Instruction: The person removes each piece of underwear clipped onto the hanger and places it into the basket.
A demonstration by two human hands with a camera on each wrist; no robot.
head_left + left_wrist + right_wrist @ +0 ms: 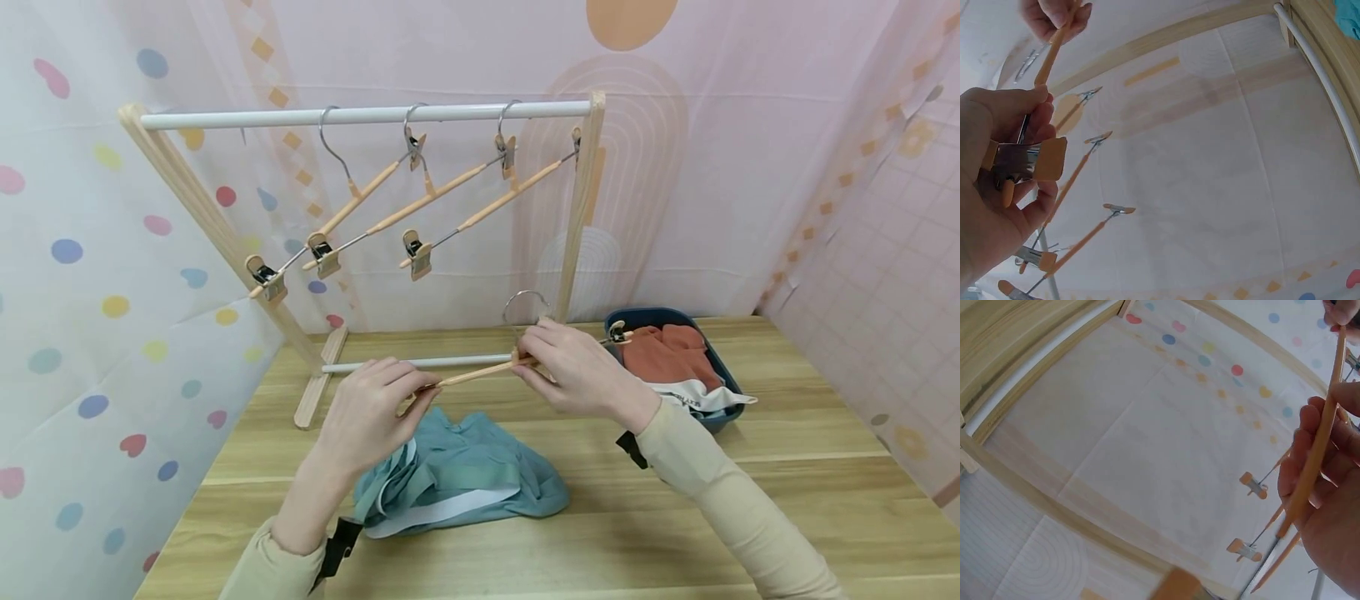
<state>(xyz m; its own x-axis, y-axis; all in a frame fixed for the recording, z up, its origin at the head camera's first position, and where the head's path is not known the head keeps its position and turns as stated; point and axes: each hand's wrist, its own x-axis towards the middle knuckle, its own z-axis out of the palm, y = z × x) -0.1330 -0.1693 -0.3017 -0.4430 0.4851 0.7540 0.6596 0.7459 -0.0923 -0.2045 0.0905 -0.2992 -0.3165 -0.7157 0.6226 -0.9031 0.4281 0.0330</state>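
Between the two hands is a clip hanger (480,372) with a light wooden-coloured bar and a metal hook (527,293). My left hand (378,408) pinches its left end; in the left wrist view a clip (1050,159) of the hanger lies within that hand. My right hand (573,367) holds the bar near the base of the hook, thumb and fingers around it in the right wrist view. The other clip (618,332) sticks out past the right hand. Below the hanger, a teal garment (480,467) with a white band lies crumpled on the table.
A rack with a white top bar (277,119) and wooden legs stands behind the hands. Three clip hangers (427,198) hang on it at a slant. At right, a dark blue basket (648,317) holds a rust-coloured garment (663,358) and white-banded cloth. The wooden table (787,467) spreads beneath.
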